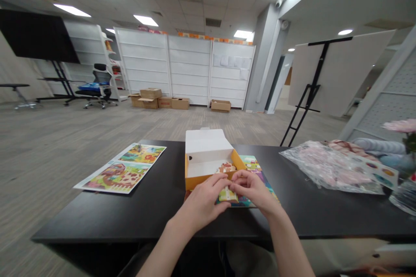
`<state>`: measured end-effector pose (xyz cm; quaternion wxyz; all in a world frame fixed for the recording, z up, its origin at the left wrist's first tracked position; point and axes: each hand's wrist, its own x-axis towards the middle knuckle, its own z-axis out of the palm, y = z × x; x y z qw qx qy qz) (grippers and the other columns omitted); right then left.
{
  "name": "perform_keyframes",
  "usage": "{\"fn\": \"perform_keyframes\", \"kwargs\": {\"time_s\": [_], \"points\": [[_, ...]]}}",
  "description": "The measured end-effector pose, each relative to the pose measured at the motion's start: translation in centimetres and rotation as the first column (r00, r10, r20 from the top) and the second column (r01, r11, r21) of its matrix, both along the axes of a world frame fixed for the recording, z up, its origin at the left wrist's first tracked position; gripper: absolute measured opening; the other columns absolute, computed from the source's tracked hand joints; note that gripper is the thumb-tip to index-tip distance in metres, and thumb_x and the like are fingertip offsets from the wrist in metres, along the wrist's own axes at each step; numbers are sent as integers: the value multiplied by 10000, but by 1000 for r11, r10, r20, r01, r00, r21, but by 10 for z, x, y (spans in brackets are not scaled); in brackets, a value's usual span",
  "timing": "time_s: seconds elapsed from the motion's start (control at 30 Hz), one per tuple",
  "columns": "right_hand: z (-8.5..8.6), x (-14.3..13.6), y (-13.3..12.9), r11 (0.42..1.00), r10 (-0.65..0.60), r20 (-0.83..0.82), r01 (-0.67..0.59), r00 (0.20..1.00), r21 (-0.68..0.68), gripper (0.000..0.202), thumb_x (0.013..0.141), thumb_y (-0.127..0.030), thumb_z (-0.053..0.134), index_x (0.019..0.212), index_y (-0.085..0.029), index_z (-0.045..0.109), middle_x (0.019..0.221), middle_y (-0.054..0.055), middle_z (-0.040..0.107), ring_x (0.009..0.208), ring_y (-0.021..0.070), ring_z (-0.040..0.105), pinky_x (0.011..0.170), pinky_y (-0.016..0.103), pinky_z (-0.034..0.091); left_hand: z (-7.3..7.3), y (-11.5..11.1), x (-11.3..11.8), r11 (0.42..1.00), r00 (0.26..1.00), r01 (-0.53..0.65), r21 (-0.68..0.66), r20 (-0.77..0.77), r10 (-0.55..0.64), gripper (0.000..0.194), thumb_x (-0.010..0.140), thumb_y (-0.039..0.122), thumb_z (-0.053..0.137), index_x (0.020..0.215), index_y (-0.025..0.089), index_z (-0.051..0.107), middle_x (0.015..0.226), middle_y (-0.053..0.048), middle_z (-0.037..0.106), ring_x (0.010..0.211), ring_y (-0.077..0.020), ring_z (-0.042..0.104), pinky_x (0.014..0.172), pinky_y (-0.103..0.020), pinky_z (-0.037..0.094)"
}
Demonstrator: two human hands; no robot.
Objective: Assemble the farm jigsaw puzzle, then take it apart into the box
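The left hand [206,194] is gripping printed pieces [226,194], fingers curled; the right hand [251,186] is nearly closing at their edge, hold unclear. Other pieces [226,167] are lying inside the opened box [203,164] on the bench [152,220].

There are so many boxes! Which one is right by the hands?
The yellow box on the black table, its white lid open. The brown cardboard boxes are far behind it.

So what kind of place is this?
Probably an office or shop workroom: a black wheeled swivel chair stands behind, tall white metal shelving lines the wall, and brown cardboard boxes sit on the floor.
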<state>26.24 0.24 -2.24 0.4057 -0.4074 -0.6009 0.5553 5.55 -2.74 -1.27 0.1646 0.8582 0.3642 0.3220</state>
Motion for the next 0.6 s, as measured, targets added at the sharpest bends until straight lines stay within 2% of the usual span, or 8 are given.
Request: {"fn": "perform_keyframes", "kwargs": {"time_s": [0.13, 0.23, 0.3, 0.37, 0.47, 0.6], "points": [[6, -7, -4, 999, -41, -129, 41, 991, -1, 453, 731, -512, 820, 990, -202, 615, 818, 9, 702, 689, 138, 635, 610, 251, 483, 7, 11, -11, 998, 994, -11, 64, 107, 4, 260, 847, 182, 699, 1090, 240, 628, 1351, -67, 617, 1267, -213, 582, 1093, -356, 462], [8, -8, -5, 996, -85, -173, 89, 981, 16, 465, 760, -511, 798, 1072, -209, 632, 962, 54, 729, 821, 173, 683, 705, 286, 537, 12, 27, -28, 975, 971, -186, 122, 172, 164, 154, 835, 210, 702, 980, 209, 651, 1324, -100, 640, 1226, -253, 617, 1069, -413, 482], [8, -5, -4, 992, -114, -166, 121, 980, 32, 445, 770, -511, 789, 1059, -206, 644, 970, 58, 731, 821, 170, 683, 708, 284, 538, 13, 40, -40, 935, 938, -321, 154, 192, 290, 155, 828, 225, 699, 972, 193, 654, 1269, -114, 668, 1208, -272, 629, 1062, -441, 487], [7, -3, -3, 989, -125, -138, 134, 982, 56, 429, 775, -514, 782, 1040, -202, 655, 939, 54, 732, 792, 164, 675, 697, 284, 536, 10, 52, -49, 907, 918, -391, 160, 145, 370, 144, 816, 232, 709, 945, 182, 667, 1280, -137, 654, 1236, -295, 611, 1074, -462, 472], [4, -1, -2, 988, -123, -91, 130, 988, 85, 412, 787, -518, 764, 1039, -208, 661, 924, 50, 732, 808, 174, 677, 725, 303, 545, 3, 67, -52, 909, 922, -387, 153, 67, 381, 121, 842, 251, 683, 946, 190, 676, 1256, -121, 663, 1244, -287, 603, 1070, -450, 473], [4, -1, -3, 987, -123, -48, 127, 991, 97, 402, 787, -519, 757, 1032, -216, 661, 900, 37, 716, 809, 172, 671, 738, 307, 551, -2, 74, -43, 924, 934, -356, 142, 7, 358, 159, 906, 290, 621, 1022, 195, 671, 1182, -100, 695, 1150, -253, 652, 1027, -405, 502]]}}
